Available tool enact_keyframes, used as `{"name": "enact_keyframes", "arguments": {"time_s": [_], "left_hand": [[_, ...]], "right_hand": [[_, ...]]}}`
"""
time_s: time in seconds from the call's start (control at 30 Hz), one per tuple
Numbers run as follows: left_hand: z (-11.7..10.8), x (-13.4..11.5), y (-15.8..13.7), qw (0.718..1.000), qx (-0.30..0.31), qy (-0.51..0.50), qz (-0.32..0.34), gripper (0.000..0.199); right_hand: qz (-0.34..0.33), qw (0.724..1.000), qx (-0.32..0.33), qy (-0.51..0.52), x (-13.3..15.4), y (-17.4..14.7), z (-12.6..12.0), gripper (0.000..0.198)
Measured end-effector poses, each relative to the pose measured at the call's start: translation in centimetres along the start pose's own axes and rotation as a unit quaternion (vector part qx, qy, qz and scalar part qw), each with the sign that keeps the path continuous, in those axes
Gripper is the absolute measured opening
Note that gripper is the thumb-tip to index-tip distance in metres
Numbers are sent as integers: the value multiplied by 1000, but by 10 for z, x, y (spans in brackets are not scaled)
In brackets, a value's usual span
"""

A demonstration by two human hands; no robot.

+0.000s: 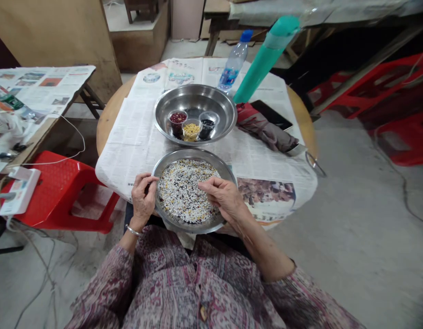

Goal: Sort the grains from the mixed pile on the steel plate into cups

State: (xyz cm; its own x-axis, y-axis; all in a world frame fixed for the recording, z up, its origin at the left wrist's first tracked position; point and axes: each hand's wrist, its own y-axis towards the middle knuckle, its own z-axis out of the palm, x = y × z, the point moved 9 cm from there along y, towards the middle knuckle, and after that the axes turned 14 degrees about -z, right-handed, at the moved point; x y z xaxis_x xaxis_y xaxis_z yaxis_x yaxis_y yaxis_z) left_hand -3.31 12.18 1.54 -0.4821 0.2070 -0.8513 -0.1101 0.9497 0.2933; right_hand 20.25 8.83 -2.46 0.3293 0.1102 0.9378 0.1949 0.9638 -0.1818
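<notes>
My left hand (143, 196) grips the near plate's (221, 167) left rim; my right hand (222, 194), fingertips pinched together, rests on the mixed grains (184, 189). Bowl (166, 114) sits beyond.

Grey concrete floor (351, 219), red plastic stool (60, 192), newspaper-covered round table (136, 132).

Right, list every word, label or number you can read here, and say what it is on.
None can be read.
Newspaper sheets covering the round wooden table: print too small and blurred.
Blue label on the clear plastic water bottle: blurred.
Newspaper on the side table: headlines unreadable.
White box on the red plastic stool: markings too small.
</notes>
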Motion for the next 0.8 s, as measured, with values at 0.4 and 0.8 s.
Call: {"name": "enact_keyframes", "arguments": {"time_s": [0.4, 0.8], "left_hand": [[1, 2, 0, 1000, 3, 3, -2, 15], [0, 3, 0, 1000, 3, 2, -4, 15]], "right_hand": [[125, 959, -64, 245, -15, 7, 0, 43], [78, 981, 0, 179, -6, 8, 8, 34]]}}
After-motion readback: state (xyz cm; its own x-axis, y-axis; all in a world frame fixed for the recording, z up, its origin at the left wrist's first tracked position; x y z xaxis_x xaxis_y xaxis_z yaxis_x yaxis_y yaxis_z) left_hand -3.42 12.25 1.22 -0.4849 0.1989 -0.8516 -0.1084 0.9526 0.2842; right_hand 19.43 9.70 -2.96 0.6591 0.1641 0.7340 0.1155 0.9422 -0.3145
